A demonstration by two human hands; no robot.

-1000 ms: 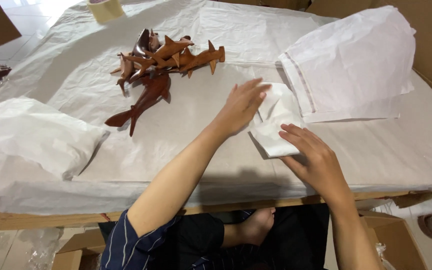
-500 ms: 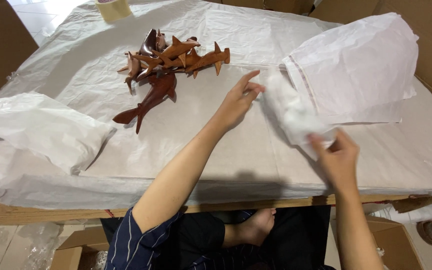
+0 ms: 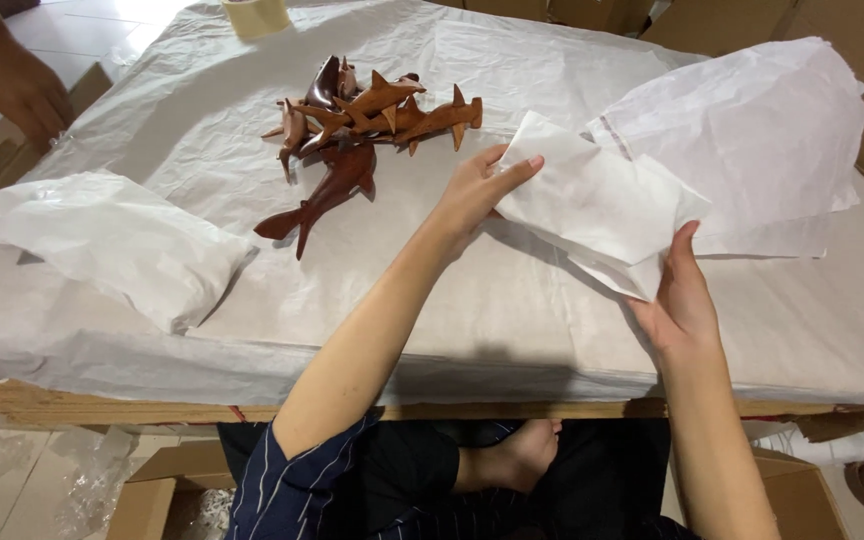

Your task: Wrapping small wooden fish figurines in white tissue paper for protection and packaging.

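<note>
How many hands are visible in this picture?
3. The left hand and right hand hold a white paper sheet; another person's hand is at the table's far left edge.

Paper-covered table (image 3: 202, 120), tiled floor (image 3: 142, 20)

A packing workshop: paper-covered worktable (image 3: 512, 330), carved wooden sharks (image 3: 362, 130), tape roll (image 3: 257, 15), cardboard boxes (image 3: 167, 490).
</note>
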